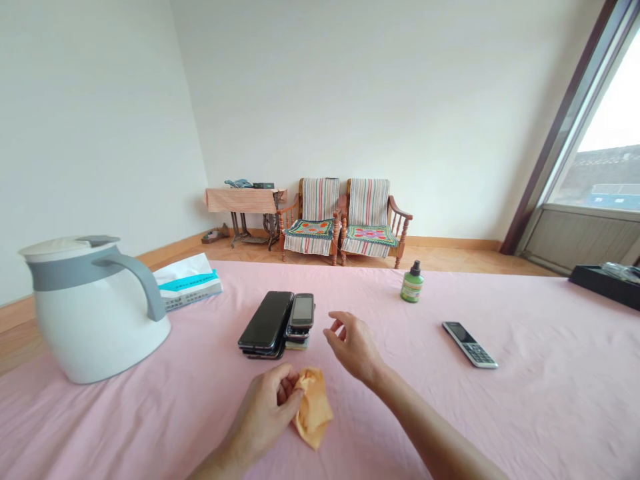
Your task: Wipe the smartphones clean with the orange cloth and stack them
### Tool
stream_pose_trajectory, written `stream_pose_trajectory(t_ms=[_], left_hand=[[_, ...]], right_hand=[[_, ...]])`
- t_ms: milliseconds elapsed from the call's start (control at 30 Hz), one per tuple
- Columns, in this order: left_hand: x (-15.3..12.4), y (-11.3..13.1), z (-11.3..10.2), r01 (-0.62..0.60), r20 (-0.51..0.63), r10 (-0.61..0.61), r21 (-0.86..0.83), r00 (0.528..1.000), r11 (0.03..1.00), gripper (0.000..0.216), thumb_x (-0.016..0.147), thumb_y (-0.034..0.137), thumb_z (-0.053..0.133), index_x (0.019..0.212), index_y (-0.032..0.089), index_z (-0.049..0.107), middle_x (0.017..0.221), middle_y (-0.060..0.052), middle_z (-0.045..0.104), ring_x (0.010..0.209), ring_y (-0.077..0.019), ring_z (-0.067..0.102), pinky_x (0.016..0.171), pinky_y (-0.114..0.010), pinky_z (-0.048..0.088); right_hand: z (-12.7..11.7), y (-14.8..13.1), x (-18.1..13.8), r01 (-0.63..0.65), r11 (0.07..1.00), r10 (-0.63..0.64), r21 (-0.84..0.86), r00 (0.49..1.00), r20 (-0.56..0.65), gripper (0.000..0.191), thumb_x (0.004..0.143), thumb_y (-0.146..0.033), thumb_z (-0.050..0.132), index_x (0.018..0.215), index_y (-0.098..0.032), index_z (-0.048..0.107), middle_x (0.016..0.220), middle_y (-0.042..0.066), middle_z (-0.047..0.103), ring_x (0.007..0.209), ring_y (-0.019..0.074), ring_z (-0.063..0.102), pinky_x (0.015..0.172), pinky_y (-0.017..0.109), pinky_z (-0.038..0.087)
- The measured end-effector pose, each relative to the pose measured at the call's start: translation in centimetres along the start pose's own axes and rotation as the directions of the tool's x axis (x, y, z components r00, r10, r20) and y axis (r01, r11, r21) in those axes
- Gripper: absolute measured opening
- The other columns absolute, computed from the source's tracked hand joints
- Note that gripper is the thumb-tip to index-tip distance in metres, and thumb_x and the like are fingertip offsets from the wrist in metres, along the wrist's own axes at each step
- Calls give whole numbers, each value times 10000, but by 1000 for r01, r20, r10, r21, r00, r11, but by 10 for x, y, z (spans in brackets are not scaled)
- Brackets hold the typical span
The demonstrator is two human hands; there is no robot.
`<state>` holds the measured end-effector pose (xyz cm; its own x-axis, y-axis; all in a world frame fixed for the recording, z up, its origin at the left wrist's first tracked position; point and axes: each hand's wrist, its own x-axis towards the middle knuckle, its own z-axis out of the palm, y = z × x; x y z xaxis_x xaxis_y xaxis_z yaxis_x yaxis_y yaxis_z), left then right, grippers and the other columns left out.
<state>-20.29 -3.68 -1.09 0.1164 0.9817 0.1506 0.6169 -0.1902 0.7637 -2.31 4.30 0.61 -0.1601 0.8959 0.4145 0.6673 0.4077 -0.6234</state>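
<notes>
My left hand (273, 403) pinches a small yellow-orange cloth (313, 410) at its edge, and the rest of the cloth hangs to the right. My right hand (353, 343) holds nothing; its fingers are apart and bent toward the left, just beside a small phone with a grey screen (303, 311). That phone tops a stack of small phones. Touching it on the left is a stack of larger phones, with a black smartphone (267, 321) uppermost. Farther right, a keypad phone (470, 345) lies alone on the pink cloth (380, 437).
A white and grey jug (95, 313) stands at the left, with a tissue box (193, 283) behind it. A green bottle (411, 283) stands upright toward the far edge. At the far right is a black tray (605, 285). Two wooden chairs (370, 217) stand beyond.
</notes>
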Motion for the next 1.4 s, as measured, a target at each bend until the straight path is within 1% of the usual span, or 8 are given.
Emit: stream_pose_trajectory(t_ms=[167,300,367,467,667,900,1133,1400], left_hand=[[3,-4,0,-21,14,21,-16,1000,1000,169,798,318,495,711,179,536,615,34,537,562,-136,510,522,-211,359],[5,-8,2,-27,24,28,-22,999,999,176,792,336,507,702,184,519,608,40,525,556,-133,502,521,-209,359],[6,-9,1,-22,37,23,-20,999,1000,189,792,352,510,704,184,521,611,39,525,560,-133,500,525,-208,362],[6,-9,0,2,55,0,-27,998,1000,210,787,379,517,713,183,530,619,36,530,572,-136,504,529,-208,371],[8,-5,-2,17,55,-14,-53,998,998,223,774,399,536,731,181,562,625,33,546,588,-146,525,547,-212,395],[5,-3,-3,-18,37,19,-22,999,1000,204,779,366,514,716,176,553,617,31,542,573,-140,515,537,-214,388],[3,2,-4,-23,-26,23,19,999,1000,168,784,312,490,693,177,533,614,30,537,570,-130,515,523,-205,362],[0,-3,-7,-1,-74,6,66,997,998,145,780,277,490,681,185,541,575,42,543,536,-130,516,511,-215,330]], right_hand=[[-64,68,-27,-177,960,150,-219,980,-135,362,846,-224,472,1186,-125,543,932,67,651,709,148,622,690,260,489],[-122,120,-53,-416,803,294,-426,899,-324,491,833,-263,456,1268,-38,485,1137,221,574,1024,336,550,871,485,412],[-141,136,-65,-502,716,355,-484,860,-367,553,818,-330,475,1277,-21,486,1174,268,546,1087,417,494,868,568,374],[-152,151,-78,-558,639,429,-530,830,-357,581,793,-415,498,1239,-46,542,1131,244,584,1070,416,509,857,538,393],[-153,162,-77,-581,605,499,-545,810,-309,462,771,-363,519,1115,-75,628,993,191,629,937,317,594,844,388,426],[-147,158,-75,-614,630,524,-476,788,-322,448,722,-336,571,1101,-101,607,998,163,595,812,236,628,700,298,458],[-135,143,-76,-538,742,475,-399,843,-253,308,782,-307,502,1014,-112,559,808,141,644,754,277,643,630,322,425],[-63,63,-49,-230,955,220,-188,973,-75,224,788,-269,513,994,-184,523,805,50,671,729,197,639,642,261,438]])
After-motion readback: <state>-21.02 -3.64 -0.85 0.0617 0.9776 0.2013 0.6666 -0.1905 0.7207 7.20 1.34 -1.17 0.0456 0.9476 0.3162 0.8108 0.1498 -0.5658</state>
